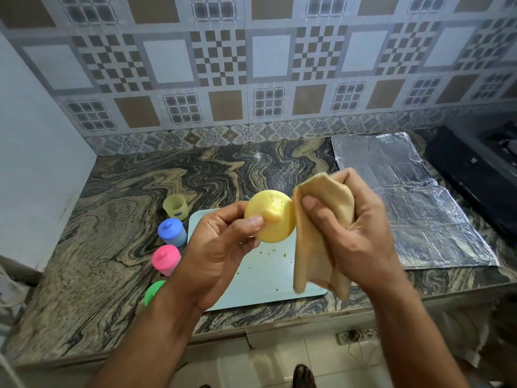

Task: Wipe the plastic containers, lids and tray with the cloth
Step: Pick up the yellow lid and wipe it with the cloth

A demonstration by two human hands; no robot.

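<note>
My left hand pinches a round yellow lid with a small knob, held up above the tray. A few crumbs stick to the lid's top. My right hand grips a bunched tan cloth whose edge touches the lid's right side. Below lies a pale blue tray with scattered crumbs. To its left stand an open yellow container, a blue-lidded container, a pink-lidded container and a green lid partly hidden by my left forearm.
A marbled stone counter runs to a tiled wall. Crinkled foil sheets cover the counter's right side. A black stove sits at the far right. The counter's front edge is just under my forearms.
</note>
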